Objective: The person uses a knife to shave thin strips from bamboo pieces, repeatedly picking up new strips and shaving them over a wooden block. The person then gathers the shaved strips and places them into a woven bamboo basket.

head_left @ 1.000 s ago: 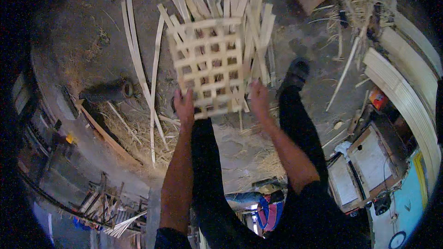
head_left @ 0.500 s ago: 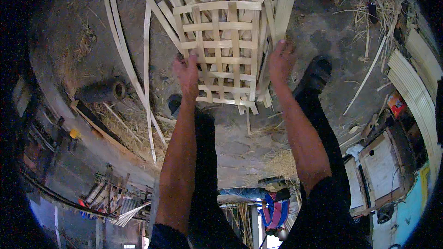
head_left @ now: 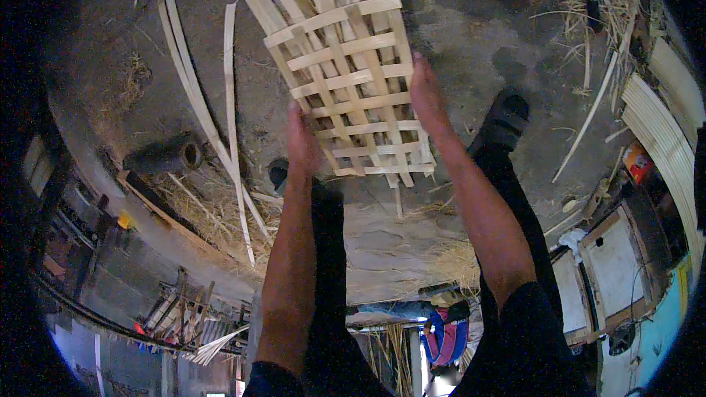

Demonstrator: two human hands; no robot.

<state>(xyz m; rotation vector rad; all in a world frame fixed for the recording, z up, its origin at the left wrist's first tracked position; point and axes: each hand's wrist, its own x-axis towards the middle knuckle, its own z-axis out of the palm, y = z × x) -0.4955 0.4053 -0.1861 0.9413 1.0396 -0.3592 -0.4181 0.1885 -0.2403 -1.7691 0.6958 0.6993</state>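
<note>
A bundle of pale woven bamboo lattice panels [head_left: 357, 70] is in front of me, tilted so its far end leans left. Loose strip ends stick out at its far edge. My left hand [head_left: 303, 140] presses on the bundle's left side, its fingers partly hidden. Along the right edge lies my right hand [head_left: 428, 92], with its fingers against the strips and partly behind them. Between them the two hands hold the bundle from both sides.
Long bamboo strips [head_left: 195, 81] lie on the floor at left, near a dark hollow cylinder [head_left: 163, 155]. Shavings [head_left: 618, 7] are heaped at far right. Wide pale slats [head_left: 662, 147] curve along the right side. Another person [head_left: 445, 334] in a striped top appears at the lower edge.
Both hands have closed in on the bundle's sides. The splayed outer strips are drawn together, and the bundle has turned with its far end toward the left.
</note>
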